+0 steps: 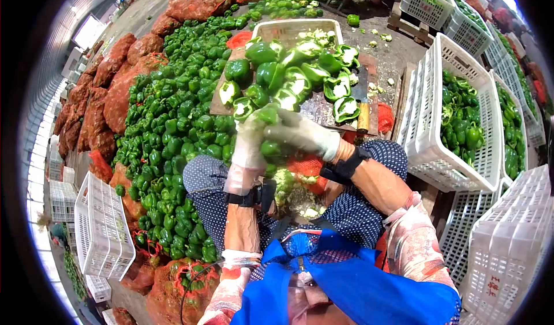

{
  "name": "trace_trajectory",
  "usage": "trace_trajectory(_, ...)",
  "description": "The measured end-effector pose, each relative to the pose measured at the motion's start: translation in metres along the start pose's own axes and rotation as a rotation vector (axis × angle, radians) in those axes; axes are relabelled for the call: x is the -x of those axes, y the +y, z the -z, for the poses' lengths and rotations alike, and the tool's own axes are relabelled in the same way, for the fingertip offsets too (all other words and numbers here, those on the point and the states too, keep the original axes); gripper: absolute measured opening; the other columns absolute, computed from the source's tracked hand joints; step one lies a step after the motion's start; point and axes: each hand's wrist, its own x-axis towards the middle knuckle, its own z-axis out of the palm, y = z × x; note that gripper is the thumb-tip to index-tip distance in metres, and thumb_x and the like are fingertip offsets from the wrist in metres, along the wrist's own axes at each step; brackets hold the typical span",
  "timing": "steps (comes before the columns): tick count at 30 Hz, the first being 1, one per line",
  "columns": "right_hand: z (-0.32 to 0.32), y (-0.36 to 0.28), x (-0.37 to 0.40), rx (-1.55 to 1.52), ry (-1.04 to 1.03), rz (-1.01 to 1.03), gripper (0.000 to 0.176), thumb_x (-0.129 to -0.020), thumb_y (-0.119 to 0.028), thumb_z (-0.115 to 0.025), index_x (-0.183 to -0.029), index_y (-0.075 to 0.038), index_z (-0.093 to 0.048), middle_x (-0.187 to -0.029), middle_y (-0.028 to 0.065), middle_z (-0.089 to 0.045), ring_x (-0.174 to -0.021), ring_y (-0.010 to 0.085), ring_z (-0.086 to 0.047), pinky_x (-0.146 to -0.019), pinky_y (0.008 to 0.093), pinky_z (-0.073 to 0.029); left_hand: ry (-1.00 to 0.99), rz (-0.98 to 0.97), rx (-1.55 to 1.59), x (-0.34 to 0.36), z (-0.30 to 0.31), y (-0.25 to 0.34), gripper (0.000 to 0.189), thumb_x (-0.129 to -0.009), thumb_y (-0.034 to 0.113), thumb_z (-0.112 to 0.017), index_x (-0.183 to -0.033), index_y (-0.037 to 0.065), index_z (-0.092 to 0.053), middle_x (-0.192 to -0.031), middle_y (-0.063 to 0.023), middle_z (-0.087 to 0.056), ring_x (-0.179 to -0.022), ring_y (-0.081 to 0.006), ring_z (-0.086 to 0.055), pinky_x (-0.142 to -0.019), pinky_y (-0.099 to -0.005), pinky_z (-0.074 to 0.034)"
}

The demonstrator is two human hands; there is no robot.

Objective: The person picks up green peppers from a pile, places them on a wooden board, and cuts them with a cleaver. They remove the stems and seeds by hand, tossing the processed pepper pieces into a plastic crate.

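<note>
Both of my hands wear pale gloves and meet over my lap at the near edge of a wooden board point(374, 74). My left hand point(249, 143) is closed around a green pepper point(267, 116); motion blurs it. Beside it, my right hand point(303, 133) reaches in from the right with blurred fingers, and its grip cannot be made out. Another green pepper point(270, 148) shows just below the hands. Cut and whole peppers point(297, 82) cover the board. A knife with a wooden handle point(363, 117) lies at the board's right side.
A large pile of green peppers point(173, 134) spreads at the left, backed by red mesh sacks point(124, 100). White crates point(427, 103) holding peppers stand at the right. A white crate point(104, 227) sits at the lower left. Pepper scraps point(311, 212) lie between my knees.
</note>
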Motion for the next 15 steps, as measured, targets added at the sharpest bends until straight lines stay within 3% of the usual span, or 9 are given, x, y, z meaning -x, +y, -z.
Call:
trace_trajectory(1,0.001,0.016,-0.006,0.163,-0.020,0.142,0.054,-0.094,-0.037,-0.058,-0.134,-0.004,-0.043,-0.124,0.0125,-0.056,-0.110,0.0202,-0.055,-0.091,0.0347,-0.048,0.017,0.013,-0.015,0.002,-0.001,0.000,0.056,-0.088,0.053,-0.057,-0.121,0.007,-0.056,-0.109,-0.0061,-0.061,-0.095,-0.0195,-0.062,-0.077,-0.0349,-0.055)
trace_trajectory(3,0.006,0.040,-0.014,0.323,0.031,0.247,0.057,-0.093,-0.047,-0.058,-0.130,-0.004,-0.047,-0.115,0.0086,-0.060,-0.106,0.0183,-0.055,-0.091,0.0334,-0.046,0.050,0.043,-0.047,0.005,-0.001,-0.001,0.057,-0.088,0.052,-0.058,-0.122,0.007,-0.055,-0.110,-0.0065,-0.061,-0.094,-0.0198,-0.062,-0.076,-0.0354,-0.055)
trace_trajectory(6,0.001,0.036,-0.013,0.380,0.085,0.225,0.052,-0.095,-0.045,-0.055,-0.127,-0.004,-0.051,-0.113,0.0069,-0.061,-0.104,0.0167,-0.056,-0.089,0.0322,-0.047,-0.082,-0.027,-0.077,0.010,-0.005,0.015,0.062,-0.088,0.053,-0.056,-0.125,0.004,-0.054,-0.110,-0.0092,-0.062,-0.094,-0.0197,-0.063,-0.078,-0.0347,-0.055)
trace_trajectory(8,-0.004,0.018,-0.003,0.327,-0.001,0.315,0.047,-0.095,-0.040,-0.055,-0.124,-0.004,-0.053,-0.112,0.0057,-0.061,-0.102,0.0146,-0.056,-0.086,0.0299,-0.048,-0.161,-0.041,-0.037,0.008,-0.005,0.019,0.062,-0.088,0.051,-0.057,-0.125,0.002,-0.054,-0.110,-0.0106,-0.062,-0.094,-0.0195,-0.063,-0.079,-0.0342,-0.055)
trace_trajectory(10,-0.007,0.009,0.002,0.202,-0.011,0.373,0.041,-0.095,-0.037,-0.056,-0.121,-0.005,-0.055,-0.104,0.0033,-0.060,-0.090,0.0113,-0.054,-0.074,0.0261,-0.046,-0.142,-0.096,0.008,0.002,-0.005,0.013,0.061,-0.088,0.048,-0.057,-0.126,0.000,-0.053,-0.111,-0.0114,-0.061,-0.094,-0.0193,-0.063,-0.079,-0.0336,-0.055)
trace_trajectory(12,-0.011,0.004,0.005,0.018,0.010,0.307,0.036,-0.095,-0.033,-0.056,-0.117,-0.005,-0.057,-0.096,0.0008,-0.059,-0.078,0.0080,-0.052,-0.063,0.0222,-0.045,-0.087,-0.136,0.048,0.008,-0.011,0.010,0.059,-0.089,0.044,-0.056,-0.128,0.001,-0.052,-0.111,-0.0107,-0.061,-0.094,-0.0196,-0.063,-0.078,-0.0325,-0.056)
trace_trajectory(14,-0.009,-0.010,0.010,-0.205,-0.050,-0.077,0.037,-0.094,-0.033,-0.057,-0.118,-0.005,-0.057,-0.094,0.0007,-0.058,-0.075,0.0077,-0.050,-0.061,0.0224,-0.044,-0.129,-0.065,0.124,0.013,-0.013,0.018,0.061,-0.090,0.046,-0.058,-0.131,0.002,-0.049,-0.113,-0.0119,-0.061,-0.091,-0.0190,-0.064,-0.072,-0.0291,-0.056)
trace_trajectory(15,-0.010,-0.015,0.011,-0.173,-0.047,-0.097,0.038,-0.094,-0.033,-0.057,-0.119,-0.005,-0.056,-0.093,0.0008,-0.058,-0.074,0.0077,-0.050,-0.061,0.0224,-0.044,-0.148,-0.026,0.167,0.016,-0.013,0.018,0.062,-0.090,0.047,-0.059,-0.132,0.003,-0.048,-0.114,-0.0125,-0.062,-0.089,-0.0187,-0.064,-0.069,-0.0274,-0.056)
